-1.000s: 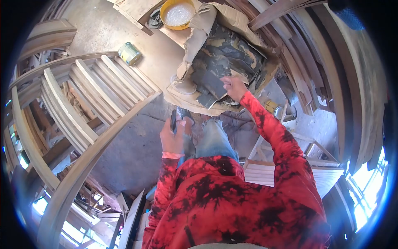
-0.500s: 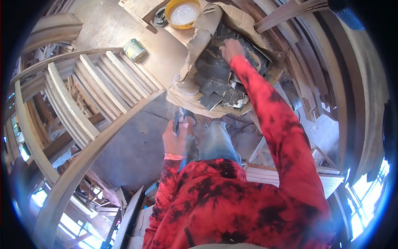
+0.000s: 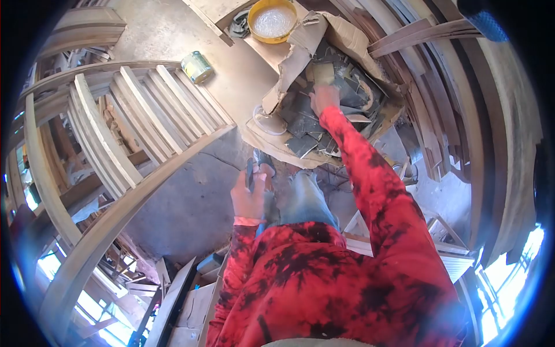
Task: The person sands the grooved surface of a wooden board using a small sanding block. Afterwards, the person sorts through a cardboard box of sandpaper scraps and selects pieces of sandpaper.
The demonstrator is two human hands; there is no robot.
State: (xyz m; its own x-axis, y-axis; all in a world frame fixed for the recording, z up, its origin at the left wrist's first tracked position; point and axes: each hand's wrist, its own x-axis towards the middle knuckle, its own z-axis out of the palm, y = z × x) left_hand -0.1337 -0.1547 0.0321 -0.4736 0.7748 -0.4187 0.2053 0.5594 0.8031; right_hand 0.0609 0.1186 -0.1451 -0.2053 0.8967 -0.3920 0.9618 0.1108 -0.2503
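Note:
My right hand (image 3: 325, 99) reaches into a torn cardboard box (image 3: 309, 36) full of dark sandpaper scraps (image 3: 298, 118). At its fingertips a tan-faced piece of sandpaper (image 3: 322, 73) stands up from the pile; the fingers are closed at its lower edge. Lower down, near my legs, my left hand (image 3: 247, 199) is closed around a slim dark flat object (image 3: 250, 172), whose kind I cannot make out. A pale translucent cup-like container (image 3: 270, 122) lies at the box's left edge.
A yellow bowl (image 3: 272, 22) with whitish contents stands behind the box. To the left, a metal can (image 3: 196, 67) sits beside a slatted wooden frame (image 3: 139, 115). Long curved boards (image 3: 457, 87) lean along the right side.
My right hand has drawn slightly nearer within the box, and a tan piece now shows at its fingertips. The left hand keeps its hold. The view has shifted a little.

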